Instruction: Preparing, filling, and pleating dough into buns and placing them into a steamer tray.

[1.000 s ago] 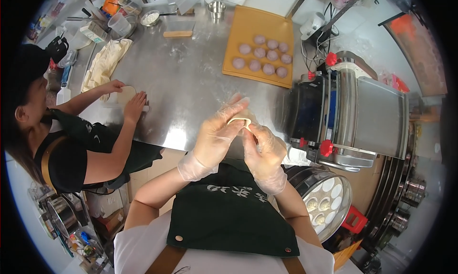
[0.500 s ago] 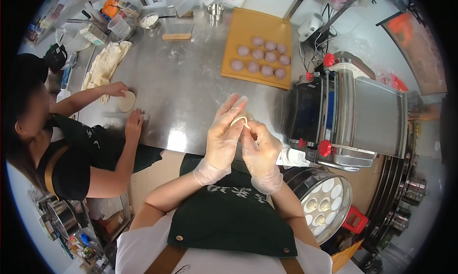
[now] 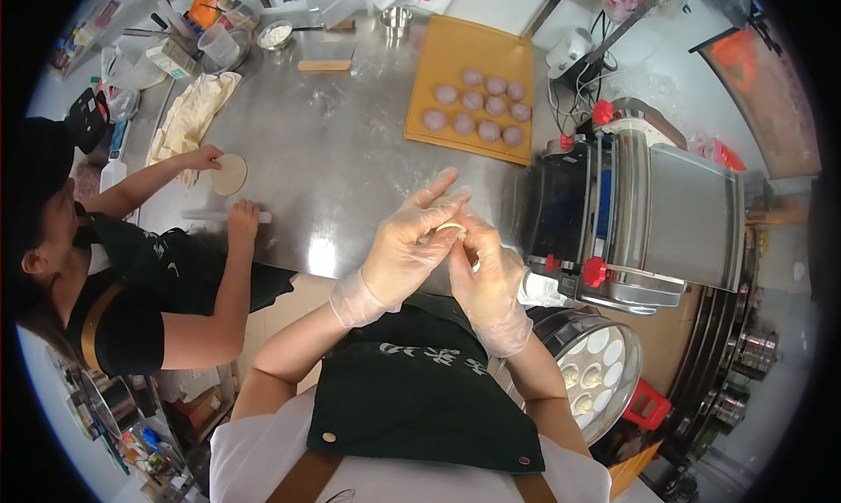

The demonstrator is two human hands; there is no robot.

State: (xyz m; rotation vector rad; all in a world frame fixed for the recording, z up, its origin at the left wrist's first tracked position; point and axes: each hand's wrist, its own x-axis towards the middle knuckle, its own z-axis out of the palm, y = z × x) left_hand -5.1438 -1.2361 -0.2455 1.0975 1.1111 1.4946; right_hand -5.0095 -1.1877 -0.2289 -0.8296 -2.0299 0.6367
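Note:
A piece of pale dough (image 3: pixel 451 226), only its curved edge showing, is between my two hands just beyond the table's front edge. My left hand (image 3: pixel 405 247), in a clear plastic glove, cups it from the left with the fingers slanting up to the right. Gloved likewise, my right hand (image 3: pixel 487 271) pinches the dough's edge between thumb and fingers. The fingers hide most of the dough and whatever may lie inside it.
A tan board (image 3: pixel 426 83) bears several purplish balls (image 3: pixel 495 105). On the right stand a roller machine (image 3: pixel 696 205) and a round steamer (image 3: pixel 637 389) with pleated buns (image 3: pixel 592 377). At left, a co-worker's hand (image 3: pixel 207 158) touches a dough disc (image 3: pixel 229 175); the other rests on a rolling pin (image 3: pixel 203 215).
My hands have turned slightly and drawn closer together around the dough, covering more of it. The co-worker's near hand has lifted and curled at the rolling pin, and the disc has shifted slightly.

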